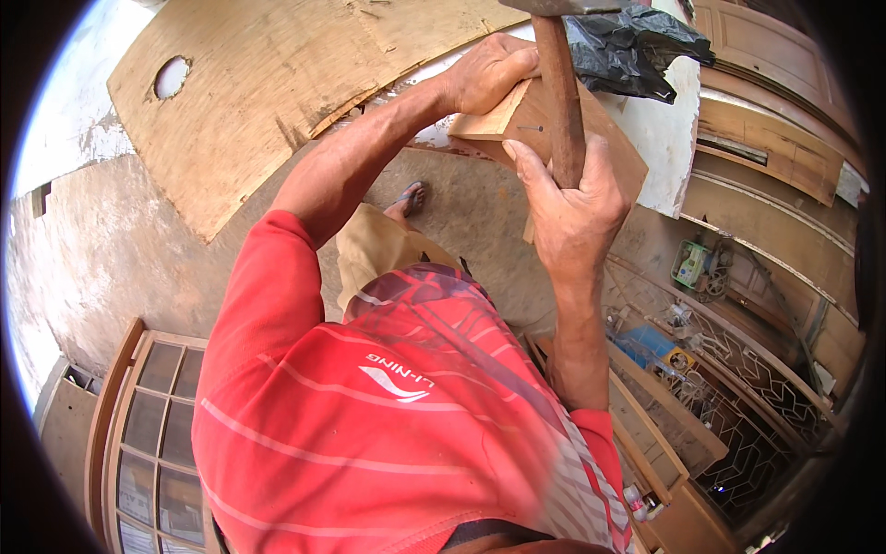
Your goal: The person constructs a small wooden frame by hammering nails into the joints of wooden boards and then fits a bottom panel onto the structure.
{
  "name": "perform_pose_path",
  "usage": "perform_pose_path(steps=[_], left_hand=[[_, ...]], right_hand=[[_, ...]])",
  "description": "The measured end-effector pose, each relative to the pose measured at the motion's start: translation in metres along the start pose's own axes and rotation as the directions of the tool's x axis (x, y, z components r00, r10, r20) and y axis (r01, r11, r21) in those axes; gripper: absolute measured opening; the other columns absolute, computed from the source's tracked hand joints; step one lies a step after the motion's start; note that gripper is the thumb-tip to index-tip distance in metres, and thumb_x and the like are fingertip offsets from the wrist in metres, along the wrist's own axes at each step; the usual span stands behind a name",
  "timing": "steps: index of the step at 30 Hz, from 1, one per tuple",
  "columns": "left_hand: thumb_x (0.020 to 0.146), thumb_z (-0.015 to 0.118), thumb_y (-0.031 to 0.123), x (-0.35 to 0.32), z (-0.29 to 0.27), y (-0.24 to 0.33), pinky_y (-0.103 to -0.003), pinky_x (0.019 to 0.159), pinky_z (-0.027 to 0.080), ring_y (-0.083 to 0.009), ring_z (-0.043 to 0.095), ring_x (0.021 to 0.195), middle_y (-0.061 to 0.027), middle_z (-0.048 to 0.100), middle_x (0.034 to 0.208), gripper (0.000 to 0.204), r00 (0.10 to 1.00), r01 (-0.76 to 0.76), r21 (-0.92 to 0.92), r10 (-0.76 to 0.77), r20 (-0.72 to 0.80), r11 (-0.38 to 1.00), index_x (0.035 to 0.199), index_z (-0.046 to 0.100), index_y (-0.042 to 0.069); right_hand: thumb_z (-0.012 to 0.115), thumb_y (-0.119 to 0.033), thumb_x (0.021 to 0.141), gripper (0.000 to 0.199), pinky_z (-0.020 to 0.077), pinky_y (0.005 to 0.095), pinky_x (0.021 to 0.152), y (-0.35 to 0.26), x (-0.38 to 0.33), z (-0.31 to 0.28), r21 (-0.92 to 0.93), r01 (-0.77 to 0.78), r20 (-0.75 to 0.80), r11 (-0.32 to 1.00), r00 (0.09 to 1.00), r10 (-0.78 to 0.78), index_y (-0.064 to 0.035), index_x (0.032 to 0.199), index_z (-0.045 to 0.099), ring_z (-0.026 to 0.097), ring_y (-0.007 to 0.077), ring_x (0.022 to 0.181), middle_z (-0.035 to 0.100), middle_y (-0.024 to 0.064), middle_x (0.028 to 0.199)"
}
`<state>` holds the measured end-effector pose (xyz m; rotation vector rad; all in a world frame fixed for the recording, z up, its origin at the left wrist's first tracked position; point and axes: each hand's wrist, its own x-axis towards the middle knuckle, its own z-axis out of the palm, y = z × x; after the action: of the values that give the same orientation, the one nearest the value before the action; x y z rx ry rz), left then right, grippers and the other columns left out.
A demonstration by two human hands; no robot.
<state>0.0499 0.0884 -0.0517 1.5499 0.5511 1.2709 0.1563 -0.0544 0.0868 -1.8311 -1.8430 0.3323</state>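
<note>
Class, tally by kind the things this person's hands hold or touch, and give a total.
Hammer, gripped in the right hand: 1
Wooden piece, steadied by the left hand: 1
Nail in that wood: 1
Total: 3

Short-sleeved shirt (388, 425): red with thin white stripes. Hammer's wooden handle (559, 92): reddish brown; small wooden block (544, 125): pale tan. Crumpled plastic bag (628, 46): glossy black; large plywood sheet (268, 83): light brown, streaked grain.

- Hammer (560, 92): head clipped by top edge, only the wooden handle fully readable.
- Right hand (574, 208) grip covers the handle's lower end.
- Nail (530, 128) in the wooden block (517, 120): too small to judge depth.
- Left hand (487, 72) hides the block's far corner.
- Black plastic bag (628, 46): contents hidden.
</note>
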Motion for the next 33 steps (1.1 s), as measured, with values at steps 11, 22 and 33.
perform_pose_path(steps=[11,22,33], left_hand=[[0.107,0.046,0.052,0.0,0.005,0.0,-0.033,0.058,0.034,-0.0082,0.037,0.066,0.0066,0.039,0.068,0.053,0.997,0.068,-0.108,-0.07,-0.017,0.992,0.074,0.052,0.01],[0.106,0.047,0.054,-0.001,-0.001,0.014,-0.035,0.063,0.039,-0.0096,0.042,0.072,0.0032,0.046,0.072,0.055,0.994,0.107,-0.054,-0.105,0.039,0.993,0.081,0.057,0.006],[0.106,0.041,0.041,-0.004,-0.005,-0.006,-0.037,0.07,0.043,-0.0181,0.047,0.073,-0.0065,0.053,0.075,0.045,1.0,0.012,0.077,-0.014,0.018,0.997,0.086,0.054,0.002]], right_hand=[[0.088,-0.015,0.082,0.031,0.0537,0.0445,0.066,0.0,0.002,0.002,-0.014,0.095,0.022,0.995,0.995,-0.095,-0.0048,0.103,0.067,0.071,0.0364,0.077,0.072,0.0152,0.087],[0.088,-0.017,0.081,0.034,0.0528,0.0449,0.065,0.0,0.0,0.005,-0.044,0.095,-0.001,0.994,0.995,-0.095,-0.0052,0.103,0.066,0.071,0.0371,0.077,0.071,0.015,0.086],[0.082,-0.024,0.092,0.03,0.0517,0.042,0.061,-0.001,-0.014,-0.025,0.19,0.026,0.046,0.981,0.998,-0.036,-0.0014,0.099,0.064,0.069,0.0287,0.07,0.068,0.0141,0.078]])
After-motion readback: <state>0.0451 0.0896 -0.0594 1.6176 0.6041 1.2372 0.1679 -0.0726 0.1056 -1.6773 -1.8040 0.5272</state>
